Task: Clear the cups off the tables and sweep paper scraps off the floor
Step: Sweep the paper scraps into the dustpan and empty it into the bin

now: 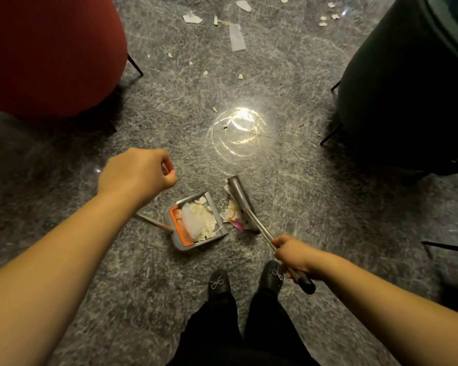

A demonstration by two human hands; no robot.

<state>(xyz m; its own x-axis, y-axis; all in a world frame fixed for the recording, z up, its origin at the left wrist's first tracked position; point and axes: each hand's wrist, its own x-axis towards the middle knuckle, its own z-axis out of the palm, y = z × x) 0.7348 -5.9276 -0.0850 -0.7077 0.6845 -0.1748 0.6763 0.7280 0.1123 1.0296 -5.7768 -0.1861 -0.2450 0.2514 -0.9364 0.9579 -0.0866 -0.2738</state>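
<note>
Scraps (232,213) heaped between dustpan (196,220) mouth and broom (239,199) head; right hand (295,256) clamped on broom handle, left hand (136,173) fisted around dustpan handle.

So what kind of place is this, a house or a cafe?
Probably a cafe or lounge, though I can't be sure: a polished stone floor, a red armchair facing a dark green armchair, and paper scraps being swept up.

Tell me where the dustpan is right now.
The dustpan sits on the floor at the head view's centre, directly left of the broom head.
</note>
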